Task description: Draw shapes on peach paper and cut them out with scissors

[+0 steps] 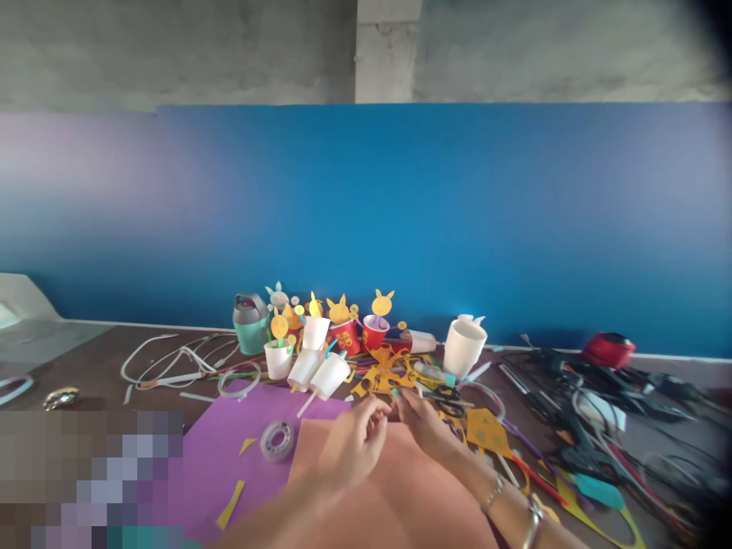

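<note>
Clearances & obstructions (head cam.)
Lt.: low path over purple sheet [214,450], save tape roll [265,445] & yellow scraps [232,505]. Ctr.: lt. hand [360,436] & rt. hand [420,418] occupy space above orange sheet [409,496]. Fwd.: white cups [330,376], then blue partition [400,206]. Rt.: cable tangle [595,436] obstructs.

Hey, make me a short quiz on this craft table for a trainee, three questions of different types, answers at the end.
1. Multiple choice. Which of these lies on the purple sheet?
A) A red cup
B) A roll of tape
C) The scissors
2. True or false: the large white cup stands to the right of the mint-green container with the grey lid.
3. Short answer. Which of the person's own hands is nearer the roll of tape?

Key
1. B
2. True
3. The left hand
</note>
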Action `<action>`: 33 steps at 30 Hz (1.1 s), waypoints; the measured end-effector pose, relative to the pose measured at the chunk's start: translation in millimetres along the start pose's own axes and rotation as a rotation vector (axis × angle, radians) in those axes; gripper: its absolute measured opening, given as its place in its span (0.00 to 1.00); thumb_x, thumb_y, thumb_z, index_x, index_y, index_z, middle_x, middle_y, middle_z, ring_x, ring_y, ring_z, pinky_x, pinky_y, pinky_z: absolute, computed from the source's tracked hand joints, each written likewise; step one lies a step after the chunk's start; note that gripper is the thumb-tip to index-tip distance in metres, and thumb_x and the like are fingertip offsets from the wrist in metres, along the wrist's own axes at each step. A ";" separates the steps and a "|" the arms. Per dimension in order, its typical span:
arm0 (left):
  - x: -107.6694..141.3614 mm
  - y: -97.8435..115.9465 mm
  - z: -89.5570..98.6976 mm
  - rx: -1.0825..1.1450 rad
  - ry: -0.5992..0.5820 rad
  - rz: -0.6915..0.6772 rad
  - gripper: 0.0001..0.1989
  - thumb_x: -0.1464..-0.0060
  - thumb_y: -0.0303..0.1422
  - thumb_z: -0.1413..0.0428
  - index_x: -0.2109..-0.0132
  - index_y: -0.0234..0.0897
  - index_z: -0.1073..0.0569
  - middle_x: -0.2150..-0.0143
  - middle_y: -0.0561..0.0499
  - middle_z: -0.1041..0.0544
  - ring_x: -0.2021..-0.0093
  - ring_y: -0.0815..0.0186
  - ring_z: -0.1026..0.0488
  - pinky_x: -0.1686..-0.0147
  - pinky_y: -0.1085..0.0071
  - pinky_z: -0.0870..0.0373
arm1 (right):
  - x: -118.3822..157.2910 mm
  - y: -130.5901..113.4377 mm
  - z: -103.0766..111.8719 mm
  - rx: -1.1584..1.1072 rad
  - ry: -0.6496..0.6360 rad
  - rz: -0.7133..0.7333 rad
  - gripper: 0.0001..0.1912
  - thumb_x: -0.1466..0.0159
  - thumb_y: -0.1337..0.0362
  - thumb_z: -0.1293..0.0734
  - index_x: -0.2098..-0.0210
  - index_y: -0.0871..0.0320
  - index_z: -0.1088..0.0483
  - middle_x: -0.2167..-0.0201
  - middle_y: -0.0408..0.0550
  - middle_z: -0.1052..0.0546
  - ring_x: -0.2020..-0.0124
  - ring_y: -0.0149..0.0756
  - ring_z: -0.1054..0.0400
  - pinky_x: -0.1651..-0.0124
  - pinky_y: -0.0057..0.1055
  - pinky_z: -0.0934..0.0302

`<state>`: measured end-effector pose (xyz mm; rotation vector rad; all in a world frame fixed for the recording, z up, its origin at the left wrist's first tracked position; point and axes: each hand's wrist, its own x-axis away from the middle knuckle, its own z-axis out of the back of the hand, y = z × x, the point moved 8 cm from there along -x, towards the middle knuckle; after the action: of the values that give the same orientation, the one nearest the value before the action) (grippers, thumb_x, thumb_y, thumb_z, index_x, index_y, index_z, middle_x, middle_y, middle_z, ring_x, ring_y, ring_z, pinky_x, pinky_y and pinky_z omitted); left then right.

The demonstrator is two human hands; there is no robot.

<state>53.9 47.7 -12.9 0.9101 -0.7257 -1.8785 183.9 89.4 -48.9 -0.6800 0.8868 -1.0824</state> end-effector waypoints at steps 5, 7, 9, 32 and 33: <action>-19.5 5.4 52.8 -0.153 0.054 0.032 0.09 0.44 0.34 0.52 0.61 0.40 0.28 0.70 0.51 0.24 0.71 0.64 0.28 0.72 0.73 0.38 | -14.0 -4.3 -24.1 0.434 -0.157 0.075 0.10 0.34 0.63 0.46 0.64 0.57 0.35 0.74 0.49 0.26 0.71 0.40 0.31 0.68 0.32 0.43; -17.1 -3.4 75.9 -0.328 0.071 0.062 0.06 0.46 0.34 0.50 0.63 0.41 0.29 0.70 0.52 0.25 0.70 0.63 0.27 0.71 0.72 0.38 | -16.4 -3.5 -25.6 0.574 -0.157 0.038 0.13 0.36 0.58 0.41 0.56 0.59 0.35 0.73 0.52 0.24 0.69 0.44 0.29 0.67 0.34 0.42; -6.7 -21.8 94.8 -0.515 0.061 0.133 0.05 0.48 0.34 0.48 0.62 0.42 0.31 0.66 0.51 0.24 0.64 0.60 0.26 0.66 0.70 0.37 | -17.9 -2.2 -23.6 0.695 -0.146 0.000 0.21 0.38 0.57 0.38 0.48 0.60 0.37 0.71 0.55 0.23 0.67 0.48 0.28 0.64 0.37 0.40; 5.1 -1.4 -12.7 -0.049 -0.139 0.076 0.12 0.57 0.32 0.42 0.61 0.41 0.28 0.61 0.48 0.25 0.60 0.59 0.27 0.60 0.68 0.32 | 12.9 13.0 9.8 -0.865 -0.002 -0.237 0.15 0.45 0.58 0.40 0.61 0.58 0.33 0.73 0.47 0.29 0.73 0.37 0.34 0.70 0.32 0.40; 0.9 -4.6 -23.9 -0.040 -0.114 0.083 0.11 0.57 0.31 0.43 0.62 0.39 0.28 0.62 0.47 0.25 0.61 0.59 0.27 0.61 0.67 0.32 | 9.0 12.4 21.4 -0.881 0.056 -0.206 0.15 0.46 0.58 0.39 0.61 0.57 0.33 0.72 0.47 0.29 0.72 0.37 0.34 0.69 0.32 0.40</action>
<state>71.0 46.1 -30.1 0.7418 -0.7800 -1.8757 209.9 86.1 -51.1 -1.4972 1.3749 -0.8597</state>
